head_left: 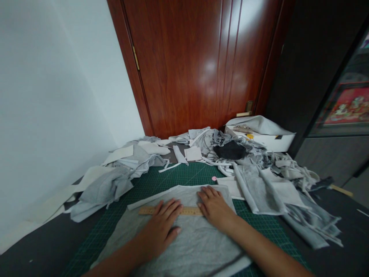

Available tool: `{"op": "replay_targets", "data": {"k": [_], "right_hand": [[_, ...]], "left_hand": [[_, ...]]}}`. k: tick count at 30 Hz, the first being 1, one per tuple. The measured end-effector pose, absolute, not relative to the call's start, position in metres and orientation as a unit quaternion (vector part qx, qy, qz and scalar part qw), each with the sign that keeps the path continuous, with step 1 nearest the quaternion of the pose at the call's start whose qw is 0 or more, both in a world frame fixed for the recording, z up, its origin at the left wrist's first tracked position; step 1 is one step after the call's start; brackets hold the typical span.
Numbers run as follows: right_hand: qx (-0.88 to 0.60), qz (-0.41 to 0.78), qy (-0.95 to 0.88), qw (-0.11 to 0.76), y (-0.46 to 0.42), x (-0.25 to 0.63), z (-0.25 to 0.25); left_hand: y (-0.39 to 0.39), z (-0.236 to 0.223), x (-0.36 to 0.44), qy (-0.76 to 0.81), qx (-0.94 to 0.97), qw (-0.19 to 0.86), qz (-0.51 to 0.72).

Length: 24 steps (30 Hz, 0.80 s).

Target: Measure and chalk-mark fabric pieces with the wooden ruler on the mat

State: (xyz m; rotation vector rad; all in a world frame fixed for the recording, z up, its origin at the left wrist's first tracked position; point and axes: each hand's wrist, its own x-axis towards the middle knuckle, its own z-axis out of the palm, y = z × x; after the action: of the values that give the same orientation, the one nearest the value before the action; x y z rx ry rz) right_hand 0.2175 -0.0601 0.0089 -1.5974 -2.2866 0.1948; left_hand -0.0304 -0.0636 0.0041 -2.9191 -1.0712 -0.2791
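Observation:
A grey piece of fabric (190, 238) with a pale edge lies spread over a green cutting mat (190, 175). Across the fabric rests a wooden ruler (190, 211). My left hand (163, 227) lies flat over the ruler's left part, fingers stretched out and thumb apart on the fabric. At the ruler's right end, my right hand (213, 207) is flat with its fingers spread, pressing on the cloth and touching the ruler. The ruler's right tip is hidden under that hand.
Heaps of grey cloth (109, 186) lie along the left, and more grey fabric pieces (259, 188) are on the right. A white box (276, 142) stands at the back right, before a wooden door (184, 69). A small pink disc (214, 178) sits on the mat.

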Motion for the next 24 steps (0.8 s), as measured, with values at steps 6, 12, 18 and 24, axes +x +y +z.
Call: {"op": "replay_targets", "data": {"k": [6,12,18,24], "right_hand": [[-0.524,0.068,-0.833,0.165,-0.059,0.227,0.013],[-0.474,0.116,-0.861,0.141,-0.059,0.237,0.021],[-0.484,0.086,-0.860,0.137,-0.057,0.234,0.023],[-0.491,0.032,-0.863,0.110,-0.059,0.227,0.024]], "left_hand": [[-0.042,-0.002,-0.042,-0.378,-0.915,0.043,-0.135],[-0.020,-0.005,-0.058,-0.467,-0.871,0.094,-0.118],[-0.029,-0.005,-0.041,-0.484,-0.865,0.092,-0.100],[-0.047,-0.010,-0.012,-0.493,-0.861,0.073,-0.106]]}}
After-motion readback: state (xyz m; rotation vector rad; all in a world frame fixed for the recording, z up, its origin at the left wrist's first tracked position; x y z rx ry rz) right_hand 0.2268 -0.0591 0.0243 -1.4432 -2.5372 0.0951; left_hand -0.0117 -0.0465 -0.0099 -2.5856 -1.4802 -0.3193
